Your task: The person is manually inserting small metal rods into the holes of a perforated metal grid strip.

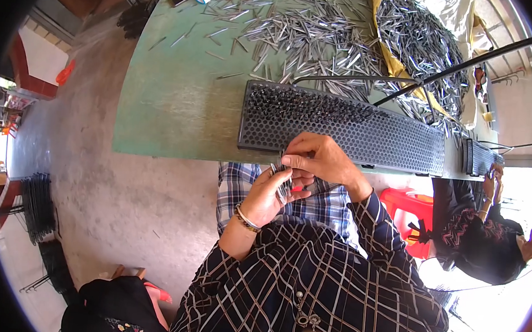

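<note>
While the left hand cups several metal strips by the near edge of the surface, the right hand arches over, thumb and forefinger pinching at their upper ends. One perforated black tray lies just beyond, a second tray right; the far heap defies counting.

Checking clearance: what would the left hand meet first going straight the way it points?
Probably the bare right hand, just ahead of the left hand; beyond it, the black rectangular perforated tray. Depth is unclear.

Thin metal strips, bunched in L hand, tilted; blk holed tray flat, far-L holes filled
</note>
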`<state>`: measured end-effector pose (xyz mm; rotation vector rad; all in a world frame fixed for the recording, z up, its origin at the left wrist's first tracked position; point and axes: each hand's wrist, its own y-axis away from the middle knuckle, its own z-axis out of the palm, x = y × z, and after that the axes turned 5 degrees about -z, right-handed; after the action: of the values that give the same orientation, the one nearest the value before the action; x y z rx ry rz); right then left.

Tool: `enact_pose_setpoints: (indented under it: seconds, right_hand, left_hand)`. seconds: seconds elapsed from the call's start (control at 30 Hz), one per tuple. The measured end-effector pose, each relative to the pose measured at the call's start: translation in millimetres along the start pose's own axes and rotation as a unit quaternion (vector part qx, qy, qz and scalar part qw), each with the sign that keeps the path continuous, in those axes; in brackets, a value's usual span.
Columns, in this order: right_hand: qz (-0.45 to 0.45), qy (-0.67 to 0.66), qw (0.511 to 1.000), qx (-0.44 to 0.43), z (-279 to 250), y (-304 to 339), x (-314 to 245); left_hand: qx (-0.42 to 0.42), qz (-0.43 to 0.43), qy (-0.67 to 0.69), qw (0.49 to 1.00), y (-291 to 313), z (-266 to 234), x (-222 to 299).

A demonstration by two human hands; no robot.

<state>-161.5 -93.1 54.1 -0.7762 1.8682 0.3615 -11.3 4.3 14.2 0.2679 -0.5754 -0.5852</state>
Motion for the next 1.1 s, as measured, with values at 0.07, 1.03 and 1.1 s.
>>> enact_pose_setpoints:
  seconds: [0.07,1.03,1.1]
  right_hand:
    - [0.027,-0.102,0.994,0.021,1,5,7]
    - [-0.041,0.066,0.963,0.257,-5,-31,20]
    - [-0.072,0.114,0.958,0.255,-5,-31,18]
  left_hand:
    - [-0.003,-0.005,-0.001,1.000,-1,5,4]
    - [0.050,-0.015,-0.040,0.998,-1,6,-4]
    - [0.047,-0.020,-0.034,0.998,-2,3,-6]
